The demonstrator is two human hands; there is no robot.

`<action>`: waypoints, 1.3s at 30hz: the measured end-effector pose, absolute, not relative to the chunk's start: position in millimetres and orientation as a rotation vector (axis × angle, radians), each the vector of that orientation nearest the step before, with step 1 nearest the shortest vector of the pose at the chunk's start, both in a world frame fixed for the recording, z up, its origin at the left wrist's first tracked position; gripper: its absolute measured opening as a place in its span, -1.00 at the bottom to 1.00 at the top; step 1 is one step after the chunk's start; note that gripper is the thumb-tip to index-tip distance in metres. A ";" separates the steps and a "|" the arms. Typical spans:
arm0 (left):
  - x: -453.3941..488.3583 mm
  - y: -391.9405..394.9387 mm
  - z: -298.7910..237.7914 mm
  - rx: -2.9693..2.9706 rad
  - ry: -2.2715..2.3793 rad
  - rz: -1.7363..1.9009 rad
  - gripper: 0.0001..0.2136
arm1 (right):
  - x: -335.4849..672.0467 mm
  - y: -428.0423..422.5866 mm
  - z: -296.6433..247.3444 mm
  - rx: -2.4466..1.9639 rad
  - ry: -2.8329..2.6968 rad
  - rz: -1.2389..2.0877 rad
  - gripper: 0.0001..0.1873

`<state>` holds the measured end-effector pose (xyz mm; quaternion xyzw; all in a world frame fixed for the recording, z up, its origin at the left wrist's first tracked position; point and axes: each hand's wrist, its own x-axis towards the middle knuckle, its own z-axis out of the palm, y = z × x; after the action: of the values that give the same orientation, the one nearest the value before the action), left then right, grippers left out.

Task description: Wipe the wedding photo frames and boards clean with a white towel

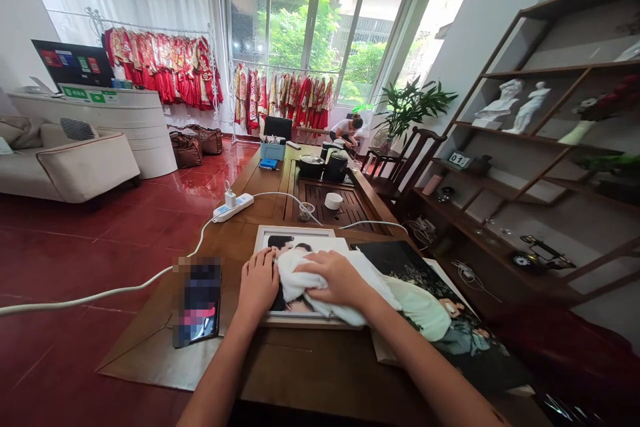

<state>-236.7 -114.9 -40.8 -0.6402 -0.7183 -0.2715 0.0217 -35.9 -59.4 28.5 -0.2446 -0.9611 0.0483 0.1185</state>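
Observation:
A framed wedding photo (280, 241) with a pale border lies flat on the wooden table before me. My left hand (259, 283) grips its left edge, fingers bent over the border. A white cloth (367, 273) is bunched across the photo's middle and right side, hiding much of the picture. My right hand (333, 278) is closed on this cloth and presses it against the photo's surface. Partly under the cloth's right end, a larger dark photo panel (400, 260) lies on the right of the table.
A phone (203, 307), partly pixelated, lies left of the photo. Behind stand a power strip (233, 207) with a white cable, a white cup (333, 201) and a tea tray (365, 210). Another person (347, 128) sits bent over beyond the table. Shelves (540, 130) rise at right.

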 end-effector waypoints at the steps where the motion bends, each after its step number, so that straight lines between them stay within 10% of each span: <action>1: -236.8 -115.0 -40.6 -1.984 -2.231 -0.838 -0.68 | -34.1 -68.1 29.4 -0.697 -2.828 0.158 -0.53; 24: -236.1 -113.6 -41.6 -1.975 -2.236 -0.877 -0.67 | -81.7 12.2 26.7 -0.927 -2.729 0.025 -0.59; 39: -236.1 -115.8 -37.7 -2.005 -2.244 -0.857 -0.68 | -32.5 -79.7 34.7 -0.764 -2.836 0.233 -0.53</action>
<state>-236.1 -115.8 -37.7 -0.6408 -0.7171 -0.2740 0.0065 -32.5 -79.7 34.7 -0.2582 -0.9579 0.0789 0.0976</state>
